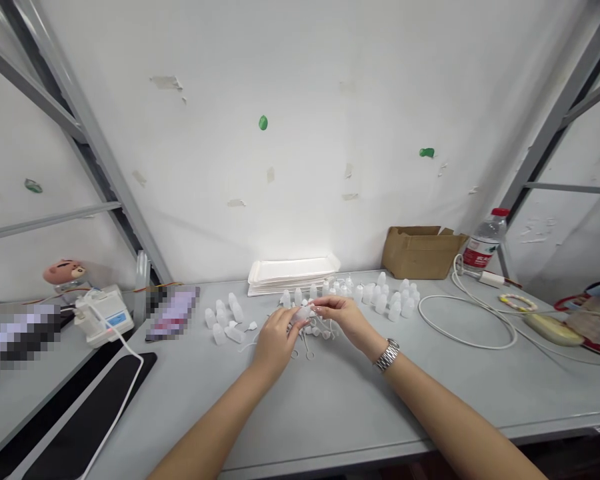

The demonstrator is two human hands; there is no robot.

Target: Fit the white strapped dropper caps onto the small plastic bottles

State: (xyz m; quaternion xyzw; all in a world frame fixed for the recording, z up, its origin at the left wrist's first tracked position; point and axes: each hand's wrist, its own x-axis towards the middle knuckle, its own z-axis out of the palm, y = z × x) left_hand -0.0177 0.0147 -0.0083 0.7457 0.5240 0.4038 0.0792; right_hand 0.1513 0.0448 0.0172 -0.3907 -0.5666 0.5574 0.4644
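Observation:
Near the middle of the table my left hand (276,339) is closed around a small translucent plastic bottle (301,314). My right hand (349,320), with a metal watch on its wrist, pinches at the bottle's top end; a small white piece seems to be between its fingertips, partly hidden. Under and between both hands lie several small white plastic parts with thin stems and ring ends (309,352). More translucent bottles (220,333) stand to the left, one lying on its side. Another group of bottles (394,310) stands to the right and behind my hands.
White stacked trays (294,272) lean at the wall. Right of them are an open cardboard box (420,257), a red-capped water bottle (483,247), a looped white cable (480,347) and a beaded bracelet (517,303). Leftward are a blurred-out phone (174,313), a white power unit (105,317) and a black mat (93,420).

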